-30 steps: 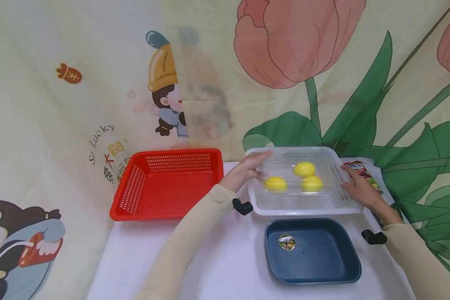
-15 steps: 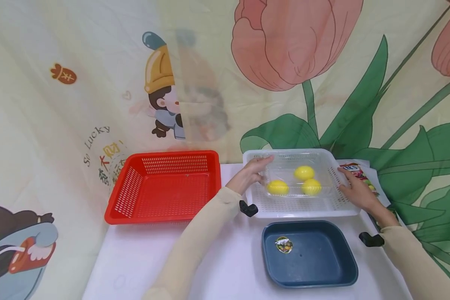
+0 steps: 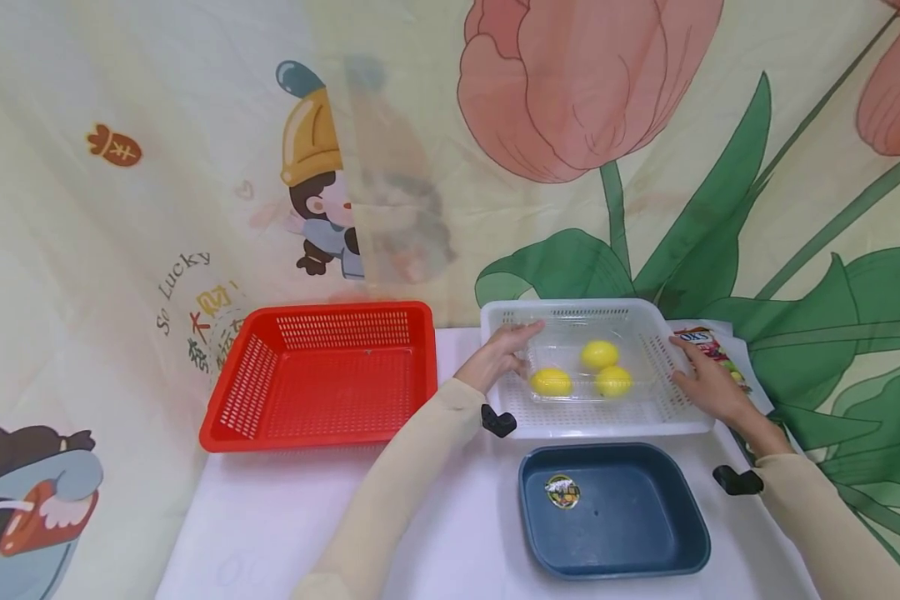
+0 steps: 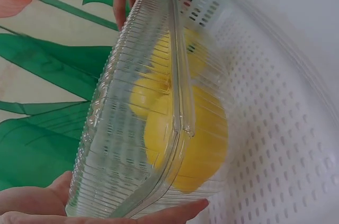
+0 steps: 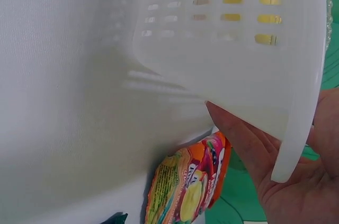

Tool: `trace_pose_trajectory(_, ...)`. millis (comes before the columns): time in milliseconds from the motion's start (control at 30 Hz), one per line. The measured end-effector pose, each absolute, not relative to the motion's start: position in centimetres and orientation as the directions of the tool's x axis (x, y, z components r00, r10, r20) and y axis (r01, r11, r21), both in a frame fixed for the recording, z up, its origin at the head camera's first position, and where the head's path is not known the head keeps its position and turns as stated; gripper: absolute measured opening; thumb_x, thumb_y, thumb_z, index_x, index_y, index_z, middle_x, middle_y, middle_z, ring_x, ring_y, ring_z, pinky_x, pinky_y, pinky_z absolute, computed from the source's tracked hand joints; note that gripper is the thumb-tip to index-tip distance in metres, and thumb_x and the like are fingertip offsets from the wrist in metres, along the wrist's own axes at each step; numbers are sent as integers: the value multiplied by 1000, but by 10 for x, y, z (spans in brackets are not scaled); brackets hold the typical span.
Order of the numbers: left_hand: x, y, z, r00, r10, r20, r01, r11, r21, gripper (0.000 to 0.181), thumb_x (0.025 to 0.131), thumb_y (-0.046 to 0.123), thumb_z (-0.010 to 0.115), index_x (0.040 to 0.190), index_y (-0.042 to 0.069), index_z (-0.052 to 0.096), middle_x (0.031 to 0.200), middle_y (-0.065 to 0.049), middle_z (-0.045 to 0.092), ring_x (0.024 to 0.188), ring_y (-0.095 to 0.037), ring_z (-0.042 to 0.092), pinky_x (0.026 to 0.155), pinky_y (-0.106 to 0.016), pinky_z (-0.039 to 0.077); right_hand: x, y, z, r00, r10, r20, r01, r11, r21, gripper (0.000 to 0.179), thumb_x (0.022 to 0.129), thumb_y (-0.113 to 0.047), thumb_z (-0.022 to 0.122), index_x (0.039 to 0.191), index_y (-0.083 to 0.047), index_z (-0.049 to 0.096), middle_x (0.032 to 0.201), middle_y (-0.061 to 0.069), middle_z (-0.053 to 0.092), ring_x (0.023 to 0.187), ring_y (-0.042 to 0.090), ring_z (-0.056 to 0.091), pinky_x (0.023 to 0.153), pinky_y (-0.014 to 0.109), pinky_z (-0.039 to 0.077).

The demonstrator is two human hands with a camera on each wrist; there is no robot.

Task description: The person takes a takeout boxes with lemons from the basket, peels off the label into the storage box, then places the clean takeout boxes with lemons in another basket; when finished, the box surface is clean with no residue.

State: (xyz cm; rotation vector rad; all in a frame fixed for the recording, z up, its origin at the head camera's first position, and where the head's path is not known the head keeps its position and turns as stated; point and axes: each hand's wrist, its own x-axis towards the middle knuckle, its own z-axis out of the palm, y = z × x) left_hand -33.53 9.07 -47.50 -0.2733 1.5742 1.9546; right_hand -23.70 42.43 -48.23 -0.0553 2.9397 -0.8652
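Note:
Yellow lemons [image 3: 600, 356] lie inside a clear plastic clamshell box [image 4: 127, 144], its lid closed over them. My left hand [image 3: 501, 354] holds the box by its left end, thumb on one side and fingers on the other, as the left wrist view shows. The box sits within the outline of a white perforated basket [image 3: 607, 421], tilted in the left wrist view. At the basket's right end, my right hand [image 3: 712, 383] grips the rim, with its fingertips against the outer wall [image 5: 222, 75] in the right wrist view.
A red perforated basket [image 3: 330, 392] stands at the left. In front of the white basket is a dark blue tub [image 3: 615, 517] with a round sticker. A colourful snack packet [image 5: 190, 181] lies right of the white basket. A printed curtain [image 3: 412, 108] hangs behind the table.
The clamshell box with the lemons has shifted slightly down and to the right relative to the white basket, with my left hand still on it. My right hand stays at the rim.

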Motion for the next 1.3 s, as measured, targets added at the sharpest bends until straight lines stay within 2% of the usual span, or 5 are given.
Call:
trace_pose_trajectory(200,-337,93,-476,-791,331,-514,-575,-118,810,73,99,31,67,155,-1,32,156,-23,35,136,-39,44,109,-79,24,-237,424,-480,-997,-59,-57,-19,841,-541,67,105,-17,52,158,3,17,146,46,33,106,56,60,77,64,58)
trace_pose_trajectory(433,-338,92,-477,-795,325,-512,-573,-125,810,62,99,31,67,147,-2,44,146,-19,44,121,-31,52,110,-77,27,-238,422,-481,-997,-58,-53,-20,837,-548,66,105,-16,52,159,3,18,147,45,33,107,57,59,78,64,58)
trace_pose_trajectory(667,-340,93,-483,-783,325,-530,-593,-133,794,74,99,29,67,156,-1,31,154,-21,36,140,-43,39,110,-79,21,-236,420,-480,-997,-46,-64,-3,832,-554,68,104,-15,53,159,2,17,148,44,34,105,56,62,72,59,60)
trace_pose_trajectory(1000,-339,94,-484,-778,345,-525,-595,-135,792,68,101,28,63,154,-3,34,145,-22,45,132,-37,51,113,-64,38,-236,420,-481,-997,-48,-61,-7,837,-547,67,104,-14,52,159,3,17,148,45,32,107,56,60,76,62,59)
trace_pose_trajectory(1300,-338,96,-486,-773,359,-523,-607,-180,774,38,101,22,64,131,0,55,143,-24,54,134,-39,52,113,-56,42,-235,421,-481,-997,-48,-61,-8,840,-543,67,103,-12,51,159,3,18,146,46,33,106,55,61,79,64,58)
